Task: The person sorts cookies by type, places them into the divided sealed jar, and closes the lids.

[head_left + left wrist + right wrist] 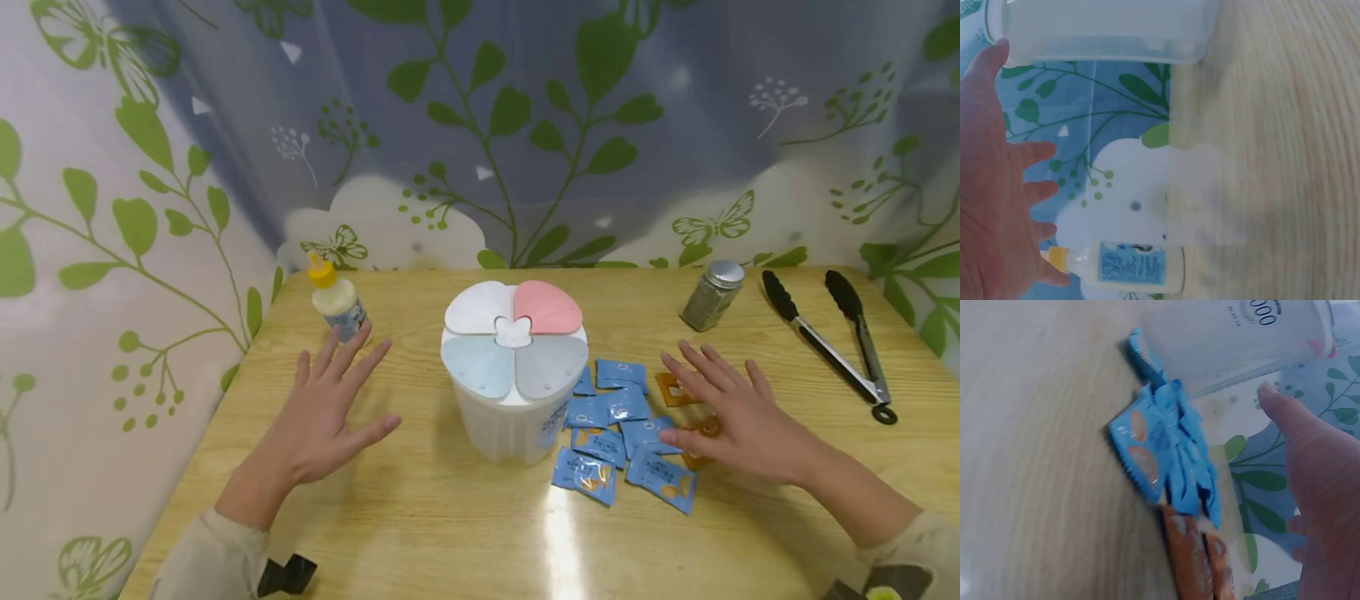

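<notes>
From my head camera I see both hands in front of me, held palm down over the surface (420,533). The left hand (318,421) has its fingers straight and well spread, with the thumb out to the side, and it holds nothing. The right hand (738,425) is extended in a similar way, its fingers a little apart, and it also has hold of nothing.

Between the two hands stands the round plastic canister (491,429), upright, near the middle of the surface. Its lid (513,333) is in place, with four petals in white, pink, pale blue and grey around a small white centre piece.

Just beside the canister, on its right side, the blue snack packets (585,475) lie in a loose group, some of them overlapping. The orange packets (675,389) lie next to them, partly hidden under my view of the right hand; the right wrist camera shows this hand apart from the packets.

Beyond the left fingertips the squeeze bottle (335,298) with yellow cap stands upright; I cannot tell how near they are to it. Farther to the right I find a glass jar (710,300) with metal lid, and then the black-tipped tongs (836,354), lying with their arms apart. Behind everything hangs a leaf-patterned curtain (697,108).
</notes>
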`<action>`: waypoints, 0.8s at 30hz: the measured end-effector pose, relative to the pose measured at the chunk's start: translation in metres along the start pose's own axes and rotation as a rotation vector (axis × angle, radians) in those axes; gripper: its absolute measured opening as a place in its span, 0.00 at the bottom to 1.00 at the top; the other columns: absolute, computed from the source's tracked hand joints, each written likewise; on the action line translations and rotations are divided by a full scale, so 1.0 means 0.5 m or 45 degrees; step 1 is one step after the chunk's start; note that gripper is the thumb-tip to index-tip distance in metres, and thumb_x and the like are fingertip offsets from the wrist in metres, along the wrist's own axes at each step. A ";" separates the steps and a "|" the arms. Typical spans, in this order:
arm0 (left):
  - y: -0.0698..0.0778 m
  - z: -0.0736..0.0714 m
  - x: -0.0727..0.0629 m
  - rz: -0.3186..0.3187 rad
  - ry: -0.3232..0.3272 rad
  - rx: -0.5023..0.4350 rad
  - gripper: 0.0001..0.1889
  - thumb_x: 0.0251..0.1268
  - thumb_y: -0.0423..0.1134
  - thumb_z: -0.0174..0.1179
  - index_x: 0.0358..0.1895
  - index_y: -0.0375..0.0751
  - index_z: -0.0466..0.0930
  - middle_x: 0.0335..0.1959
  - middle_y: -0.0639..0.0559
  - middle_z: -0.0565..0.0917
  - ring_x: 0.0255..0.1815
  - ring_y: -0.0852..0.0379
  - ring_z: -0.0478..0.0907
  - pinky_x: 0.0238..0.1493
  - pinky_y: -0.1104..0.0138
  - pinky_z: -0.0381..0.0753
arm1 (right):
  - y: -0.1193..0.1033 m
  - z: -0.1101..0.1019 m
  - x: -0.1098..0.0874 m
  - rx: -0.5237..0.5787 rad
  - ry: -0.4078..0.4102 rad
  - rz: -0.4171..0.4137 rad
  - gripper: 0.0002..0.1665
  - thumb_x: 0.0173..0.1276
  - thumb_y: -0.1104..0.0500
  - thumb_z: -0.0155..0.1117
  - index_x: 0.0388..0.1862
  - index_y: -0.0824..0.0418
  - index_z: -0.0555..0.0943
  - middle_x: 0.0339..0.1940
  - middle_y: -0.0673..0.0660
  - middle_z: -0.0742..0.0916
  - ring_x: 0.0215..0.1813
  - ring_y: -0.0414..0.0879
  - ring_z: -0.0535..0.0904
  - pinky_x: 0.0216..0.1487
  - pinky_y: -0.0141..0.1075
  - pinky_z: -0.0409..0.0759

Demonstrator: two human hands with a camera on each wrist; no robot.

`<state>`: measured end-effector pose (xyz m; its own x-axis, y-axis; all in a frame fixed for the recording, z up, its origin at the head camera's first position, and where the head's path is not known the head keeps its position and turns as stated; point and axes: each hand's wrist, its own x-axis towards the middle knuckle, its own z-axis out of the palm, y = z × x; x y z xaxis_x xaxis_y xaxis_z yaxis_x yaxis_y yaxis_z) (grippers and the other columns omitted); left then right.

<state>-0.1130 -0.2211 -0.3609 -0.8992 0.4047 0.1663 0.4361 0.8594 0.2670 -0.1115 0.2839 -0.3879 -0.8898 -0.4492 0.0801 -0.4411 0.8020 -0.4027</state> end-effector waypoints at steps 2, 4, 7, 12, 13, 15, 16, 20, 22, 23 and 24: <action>0.004 -0.004 0.008 0.023 0.011 -0.058 0.43 0.68 0.63 0.56 0.81 0.58 0.49 0.84 0.49 0.45 0.82 0.34 0.36 0.70 0.25 0.42 | -0.005 -0.004 0.009 0.051 0.043 -0.046 0.57 0.62 0.43 0.73 0.82 0.47 0.52 0.83 0.60 0.56 0.81 0.67 0.50 0.72 0.75 0.34; 0.009 -0.008 0.017 0.053 0.024 -0.112 0.42 0.68 0.62 0.56 0.81 0.59 0.49 0.83 0.48 0.46 0.83 0.36 0.36 0.71 0.27 0.44 | -0.013 -0.008 0.019 0.104 0.079 -0.073 0.58 0.58 0.44 0.76 0.82 0.46 0.54 0.82 0.59 0.59 0.80 0.66 0.54 0.72 0.75 0.42; 0.019 -0.013 0.030 0.087 0.029 -0.215 0.42 0.69 0.63 0.55 0.81 0.60 0.47 0.83 0.50 0.46 0.83 0.39 0.38 0.71 0.29 0.52 | -0.030 -0.014 0.035 0.190 0.088 -0.078 0.60 0.56 0.46 0.79 0.81 0.42 0.54 0.81 0.58 0.61 0.79 0.67 0.57 0.69 0.74 0.56; 0.048 -0.019 0.053 0.151 0.045 -0.430 0.45 0.67 0.72 0.49 0.81 0.63 0.44 0.84 0.57 0.44 0.83 0.42 0.45 0.69 0.31 0.60 | -0.060 -0.025 0.062 0.311 0.073 -0.117 0.59 0.58 0.50 0.78 0.82 0.43 0.54 0.81 0.58 0.63 0.77 0.68 0.59 0.64 0.70 0.66; 0.055 -0.019 0.058 0.172 0.057 -0.480 0.46 0.65 0.74 0.48 0.81 0.62 0.44 0.83 0.56 0.44 0.82 0.42 0.47 0.68 0.32 0.62 | -0.066 -0.027 0.067 0.330 0.077 -0.135 0.58 0.58 0.51 0.78 0.82 0.44 0.54 0.81 0.58 0.63 0.77 0.66 0.60 0.66 0.66 0.67; 0.068 -0.019 0.068 0.214 0.082 -0.586 0.49 0.62 0.78 0.45 0.82 0.60 0.44 0.83 0.54 0.46 0.82 0.42 0.48 0.69 0.34 0.64 | -0.076 -0.028 0.078 0.383 0.085 -0.170 0.58 0.58 0.54 0.79 0.82 0.46 0.54 0.80 0.56 0.64 0.77 0.62 0.62 0.72 0.55 0.68; 0.076 -0.018 0.072 0.230 0.091 -0.642 0.50 0.61 0.79 0.45 0.82 0.58 0.45 0.83 0.52 0.48 0.82 0.42 0.49 0.68 0.35 0.65 | -0.081 -0.029 0.083 0.411 0.087 -0.189 0.59 0.58 0.56 0.78 0.82 0.45 0.54 0.80 0.55 0.64 0.77 0.59 0.62 0.73 0.48 0.69; 0.110 -0.017 0.088 0.281 0.111 -0.860 0.54 0.58 0.80 0.48 0.81 0.53 0.46 0.82 0.49 0.50 0.80 0.40 0.54 0.65 0.38 0.73 | -0.100 -0.030 0.107 0.533 0.084 -0.278 0.58 0.59 0.63 0.76 0.82 0.47 0.53 0.80 0.52 0.64 0.77 0.52 0.64 0.70 0.29 0.70; 0.126 -0.017 0.096 0.303 0.128 -0.919 0.55 0.57 0.80 0.50 0.81 0.52 0.46 0.81 0.48 0.52 0.79 0.39 0.56 0.63 0.38 0.74 | -0.111 -0.030 0.121 0.593 0.076 -0.311 0.57 0.62 0.65 0.73 0.82 0.48 0.52 0.80 0.51 0.64 0.77 0.52 0.64 0.69 0.32 0.73; 0.134 -0.018 0.100 0.313 0.139 -0.929 0.55 0.57 0.80 0.50 0.81 0.51 0.47 0.81 0.47 0.53 0.78 0.39 0.57 0.62 0.39 0.75 | -0.116 -0.029 0.127 0.624 0.068 -0.327 0.55 0.63 0.66 0.72 0.82 0.49 0.52 0.80 0.51 0.64 0.77 0.53 0.64 0.68 0.36 0.75; 0.141 -0.019 0.104 0.320 0.151 -0.926 0.55 0.56 0.80 0.50 0.81 0.52 0.47 0.80 0.47 0.54 0.77 0.39 0.59 0.61 0.39 0.76 | -0.122 -0.028 0.133 0.655 0.059 -0.344 0.54 0.64 0.66 0.70 0.82 0.49 0.51 0.80 0.51 0.63 0.77 0.53 0.64 0.67 0.39 0.77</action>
<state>-0.1285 -0.1424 -0.3246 -0.7785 0.4889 0.3936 0.5765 0.3089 0.7565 -0.1454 0.2106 -0.3450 -0.7628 -0.5845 0.2766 -0.5500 0.3616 -0.7529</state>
